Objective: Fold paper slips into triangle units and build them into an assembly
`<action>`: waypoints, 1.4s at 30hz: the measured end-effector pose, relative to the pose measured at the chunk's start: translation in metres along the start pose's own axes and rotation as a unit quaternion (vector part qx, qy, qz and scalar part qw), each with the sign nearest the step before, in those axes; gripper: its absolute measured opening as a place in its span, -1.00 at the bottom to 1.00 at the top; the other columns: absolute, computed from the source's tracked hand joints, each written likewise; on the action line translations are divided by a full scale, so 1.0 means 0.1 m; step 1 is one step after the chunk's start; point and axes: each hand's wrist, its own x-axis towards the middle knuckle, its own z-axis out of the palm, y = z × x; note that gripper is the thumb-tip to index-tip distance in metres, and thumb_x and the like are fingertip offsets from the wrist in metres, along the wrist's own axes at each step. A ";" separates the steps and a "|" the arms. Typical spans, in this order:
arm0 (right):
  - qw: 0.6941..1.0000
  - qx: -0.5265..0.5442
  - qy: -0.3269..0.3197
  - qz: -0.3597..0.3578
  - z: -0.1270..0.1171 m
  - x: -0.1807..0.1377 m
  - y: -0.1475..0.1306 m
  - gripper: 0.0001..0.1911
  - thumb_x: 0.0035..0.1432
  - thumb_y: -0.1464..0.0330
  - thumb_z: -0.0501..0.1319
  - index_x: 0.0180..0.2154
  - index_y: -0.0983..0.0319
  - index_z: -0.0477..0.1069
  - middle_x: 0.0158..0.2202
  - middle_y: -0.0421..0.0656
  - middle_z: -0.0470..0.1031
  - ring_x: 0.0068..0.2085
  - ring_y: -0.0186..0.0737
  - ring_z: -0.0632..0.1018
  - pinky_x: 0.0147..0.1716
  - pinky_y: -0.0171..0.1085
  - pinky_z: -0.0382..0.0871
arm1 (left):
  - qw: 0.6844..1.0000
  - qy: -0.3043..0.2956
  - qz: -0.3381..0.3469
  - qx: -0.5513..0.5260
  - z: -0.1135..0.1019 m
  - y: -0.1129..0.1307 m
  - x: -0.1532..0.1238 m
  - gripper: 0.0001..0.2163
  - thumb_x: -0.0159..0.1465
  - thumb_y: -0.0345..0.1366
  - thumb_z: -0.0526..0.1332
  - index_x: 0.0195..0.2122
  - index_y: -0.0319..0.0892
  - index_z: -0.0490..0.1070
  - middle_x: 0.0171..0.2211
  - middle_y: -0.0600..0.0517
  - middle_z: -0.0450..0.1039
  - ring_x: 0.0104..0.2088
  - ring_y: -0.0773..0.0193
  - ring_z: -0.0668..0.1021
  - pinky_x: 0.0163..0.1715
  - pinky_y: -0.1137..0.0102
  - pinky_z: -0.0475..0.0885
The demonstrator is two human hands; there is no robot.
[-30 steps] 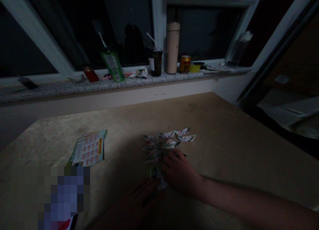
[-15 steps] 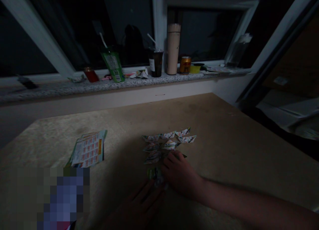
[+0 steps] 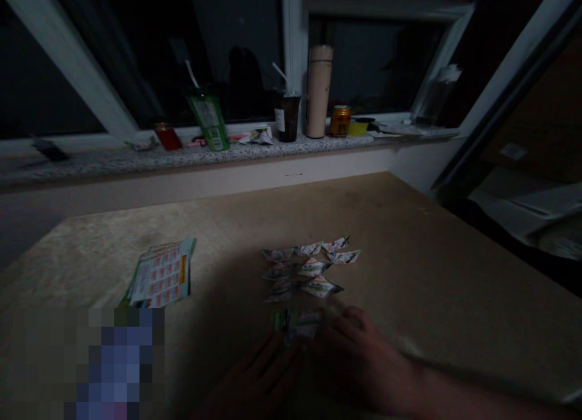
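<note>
Several folded paper boats (image 3: pixel 313 266) made of printed paper lie grouped on the tabletop. Just in front of them is a printed green and white paper sheet (image 3: pixel 297 320), partly covered by my hands. My left hand (image 3: pixel 261 371) rests with its fingers stretched out, their tips at the sheet's near left part. At the sheet's right side is my right hand (image 3: pixel 364 359), blurred, with its fingers bent; I cannot make out whether they grip the sheet.
A stack of printed leaflets (image 3: pixel 161 273) lies on the left of the brown table (image 3: pixel 409 256). Behind it, the windowsill (image 3: pixel 254 150) holds a red jar (image 3: pixel 168 137), a green drink container (image 3: pixel 211 122), a dark cup (image 3: pixel 286 120), a pink tumbler (image 3: pixel 319 93) and an orange can (image 3: pixel 340 122).
My right hand has pulled back from the nearest row of boats towards me and the right, uncovering a boat there. My left hand stays at the sheet.
</note>
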 end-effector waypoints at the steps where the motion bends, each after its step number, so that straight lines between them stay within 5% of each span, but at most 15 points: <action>1: 1.000 0.019 -0.016 0.004 -0.03 -0.03 -0.01 -0.73 0.23 0.16 0.09 -0.15 0.19 0.36 -0.29 -0.19 0.45 -0.26 -0.18 0.37 -0.13 -0.13 0.08 | 1.000 -0.004 0.005 0.004 -0.01 0.00 0.01 -0.27 0.04 -0.70 0.04 0.28 -0.19 0.06 0.25 -0.03 0.13 0.21 0.10 0.25 0.17 0.24 0.20; 6: 0.995 0.080 -0.045 0.039 -0.10 -0.04 0.00 -0.74 0.23 0.17 0.09 -0.14 0.17 0.38 -0.27 -0.17 0.42 -0.20 -0.15 0.36 -0.10 -0.13 0.05 | 1.000 -0.012 0.020 0.015 -0.04 0.00 0.01 -0.32 0.06 -0.69 0.07 0.25 -0.25 0.12 0.24 -0.08 0.17 0.20 0.04 0.27 0.16 0.19 0.22; 16: 0.992 0.100 0.000 0.081 0.01 -0.06 0.02 -0.85 0.20 0.25 0.15 -0.23 0.15 0.41 -0.29 -0.18 0.41 -0.23 -0.17 0.35 -0.09 -0.13 0.05 | 1.000 -0.010 0.007 -0.011 0.13 -0.05 0.00 -0.25 0.11 -0.68 0.05 0.32 -0.10 -0.07 0.27 -0.03 0.10 0.24 0.05 0.19 0.18 0.17 0.17; 26: 0.988 0.104 0.005 0.116 -0.01 -0.07 0.06 -0.85 0.19 0.23 0.17 -0.22 0.12 0.42 -0.27 -0.17 0.38 -0.21 -0.15 0.33 -0.16 -0.15 0.05 | 0.998 -0.052 -0.004 -0.044 -0.01 -0.03 0.04 -0.30 0.10 -0.68 0.06 0.28 -0.14 0.05 0.28 -0.05 0.07 0.24 0.04 0.19 0.18 0.15 0.16; 34: 0.988 0.087 0.048 0.116 0.00 -0.07 0.05 -0.86 0.24 0.30 0.13 -0.22 0.12 0.45 -0.34 -0.18 0.39 -0.26 -0.17 0.34 -0.18 -0.15 0.04 | 0.996 -0.076 -0.010 -0.053 -0.14 0.00 0.05 -0.35 0.14 -0.66 0.05 0.28 -0.20 0.05 0.27 -0.08 0.07 0.23 0.02 0.21 0.16 0.12 0.19; 42: 0.985 0.047 0.107 0.123 0.04 -0.05 0.08 -0.91 0.20 0.30 0.20 -0.29 0.11 0.48 -0.42 -0.20 0.38 -0.33 -0.20 0.33 -0.25 -0.16 0.02 | 0.996 -0.053 -0.002 -0.073 -0.05 -0.04 0.02 -0.39 0.22 -0.53 0.13 0.29 -0.14 0.02 0.28 -0.05 0.07 0.24 0.02 0.19 0.18 0.14 0.17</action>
